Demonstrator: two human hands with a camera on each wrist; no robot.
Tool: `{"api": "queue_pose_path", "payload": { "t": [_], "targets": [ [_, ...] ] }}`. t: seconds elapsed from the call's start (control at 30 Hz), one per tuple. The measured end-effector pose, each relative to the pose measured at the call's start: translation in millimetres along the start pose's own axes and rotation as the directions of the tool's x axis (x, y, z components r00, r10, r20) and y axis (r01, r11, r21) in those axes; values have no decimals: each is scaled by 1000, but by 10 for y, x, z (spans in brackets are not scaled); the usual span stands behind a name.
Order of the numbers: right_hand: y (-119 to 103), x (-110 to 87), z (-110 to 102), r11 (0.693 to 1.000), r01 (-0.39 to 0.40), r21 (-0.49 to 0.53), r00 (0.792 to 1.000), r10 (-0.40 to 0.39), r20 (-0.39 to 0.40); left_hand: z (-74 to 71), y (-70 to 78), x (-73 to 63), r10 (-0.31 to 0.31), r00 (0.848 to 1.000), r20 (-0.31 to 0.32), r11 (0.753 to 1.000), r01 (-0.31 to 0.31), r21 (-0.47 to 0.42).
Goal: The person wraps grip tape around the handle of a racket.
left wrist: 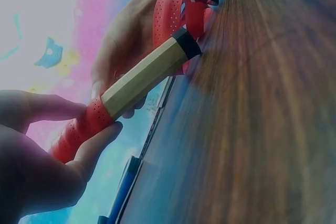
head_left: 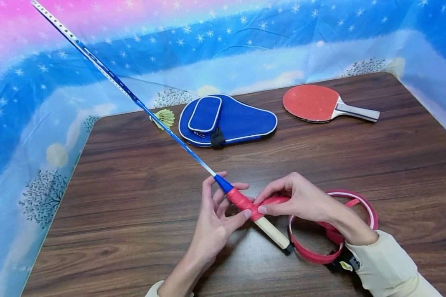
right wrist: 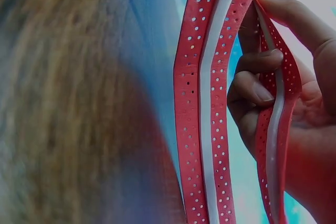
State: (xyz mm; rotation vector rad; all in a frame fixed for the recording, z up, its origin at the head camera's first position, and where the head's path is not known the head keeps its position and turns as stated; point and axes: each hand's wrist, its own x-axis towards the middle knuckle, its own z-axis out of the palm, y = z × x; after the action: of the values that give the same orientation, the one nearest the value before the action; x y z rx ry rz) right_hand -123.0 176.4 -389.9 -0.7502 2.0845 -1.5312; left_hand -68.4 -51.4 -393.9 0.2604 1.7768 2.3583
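A blue and white badminton racket slants up to the far left, its head seen edge-on. Red perforated grip tape covers the upper handle; below it the bare wooden handle ends in a black butt cap. My left hand holds the wrapped part, thumb and a finger on either side of it in the left wrist view. At the edge of the wrap, my right hand pinches the loose tape. That tape's white-striped strip hangs in loops below the right hand.
At the back of the wooden table lie a yellow-green shuttlecock, a blue paddle case with a small pocket, and a red table tennis paddle. A snow-patterned cloth hangs behind.
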Motion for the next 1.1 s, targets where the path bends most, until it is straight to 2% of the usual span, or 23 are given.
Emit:
{"api": "queue_pose_path", "payload": {
  "t": [0.23,0.37,0.57,0.7,0.87,1.1],
  "targets": [
    [9,12,24,1000,-20,-3,1000,20,-19,-1,-5,-4,-42,999,-12,999,42,-10],
    [12,19,51,999,-35,4,999,35,-18,-3,9,-8,-62,998,7,998,62,7],
    [27,22,66,1000,-18,-2,1000,18,-9,4,1,-11,-60,998,32,998,59,30],
    [40,24,49,1000,0,-6,1000,1,8,9,-18,-5,-54,998,13,997,54,48],
    [53,26,15,1000,21,-6,999,-21,30,9,-41,-5,-38,999,-14,999,38,28],
    [53,36,45,1000,-3,-23,1000,2,-23,28,-77,-10,-13,999,-40,1000,13,-5]
  ]
}}
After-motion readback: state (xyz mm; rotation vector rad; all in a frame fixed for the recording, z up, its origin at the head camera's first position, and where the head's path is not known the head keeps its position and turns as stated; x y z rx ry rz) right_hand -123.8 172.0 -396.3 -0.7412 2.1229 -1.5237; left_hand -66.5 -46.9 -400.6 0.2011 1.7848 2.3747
